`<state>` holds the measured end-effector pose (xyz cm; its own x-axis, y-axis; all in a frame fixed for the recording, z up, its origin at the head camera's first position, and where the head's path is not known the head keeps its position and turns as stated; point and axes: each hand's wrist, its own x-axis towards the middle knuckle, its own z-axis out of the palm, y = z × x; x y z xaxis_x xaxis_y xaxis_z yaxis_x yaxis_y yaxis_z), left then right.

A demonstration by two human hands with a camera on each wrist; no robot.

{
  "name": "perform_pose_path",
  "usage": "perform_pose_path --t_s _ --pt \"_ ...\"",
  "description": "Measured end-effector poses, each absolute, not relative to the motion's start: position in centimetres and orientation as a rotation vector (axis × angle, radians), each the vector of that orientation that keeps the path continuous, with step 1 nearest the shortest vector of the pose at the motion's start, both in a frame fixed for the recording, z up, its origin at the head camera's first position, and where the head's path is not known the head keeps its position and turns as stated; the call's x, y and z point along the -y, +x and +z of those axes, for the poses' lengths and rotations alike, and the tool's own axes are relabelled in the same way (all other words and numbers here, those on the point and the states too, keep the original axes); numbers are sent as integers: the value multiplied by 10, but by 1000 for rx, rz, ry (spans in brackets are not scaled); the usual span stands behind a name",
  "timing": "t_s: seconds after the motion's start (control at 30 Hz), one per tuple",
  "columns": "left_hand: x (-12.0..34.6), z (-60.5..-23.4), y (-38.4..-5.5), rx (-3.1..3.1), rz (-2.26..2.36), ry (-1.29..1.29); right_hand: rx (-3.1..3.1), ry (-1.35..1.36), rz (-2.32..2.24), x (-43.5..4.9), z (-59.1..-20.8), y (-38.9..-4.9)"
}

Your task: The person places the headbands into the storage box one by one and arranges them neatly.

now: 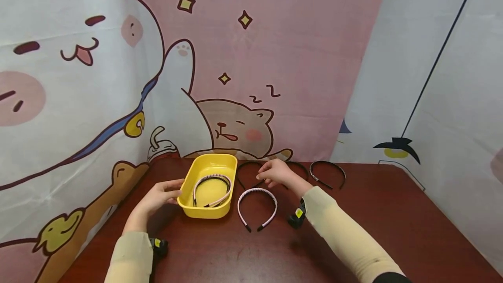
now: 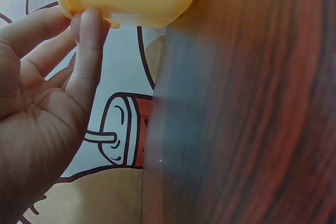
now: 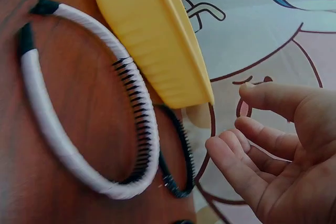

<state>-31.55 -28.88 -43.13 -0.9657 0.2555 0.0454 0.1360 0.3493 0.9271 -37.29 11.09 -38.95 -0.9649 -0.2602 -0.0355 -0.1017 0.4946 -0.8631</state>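
Observation:
In the head view my left hand [image 1: 162, 194] holds the left rim of a yellow plastic tub [image 1: 204, 211], thumb and fingers at its edge. A pink headband and a black headband [image 1: 227, 183] lie inside the tub. My right hand [image 1: 277, 173] hovers over the table to the right of the tub, its fingers loosely bent with nothing between them. Below it lies a pink headband [image 1: 257, 190] with black teeth and black tips. The right wrist view shows this pink headband [image 3: 47, 114] close up, with a thin black headband [image 3: 184, 150] beyond it.
Another black headband [image 1: 304, 170] lies just behind my right wrist, and one more black headband [image 1: 328, 162] rests further right. The dark red-brown table [image 1: 377, 213] meets a cartoon-printed curtain [image 1: 306, 56] at the back.

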Motion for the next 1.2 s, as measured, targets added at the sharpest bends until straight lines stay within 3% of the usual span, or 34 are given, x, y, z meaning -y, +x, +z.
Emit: perform_pose_path --t_s 0.67,1.2 --pt "292 -436 -317 -2463 1740 330 -2323 -175 -1750 -154 -454 -356" --pt "289 -433 -318 -2468 1707 321 -2267 -133 -1836 -165 -470 -352"
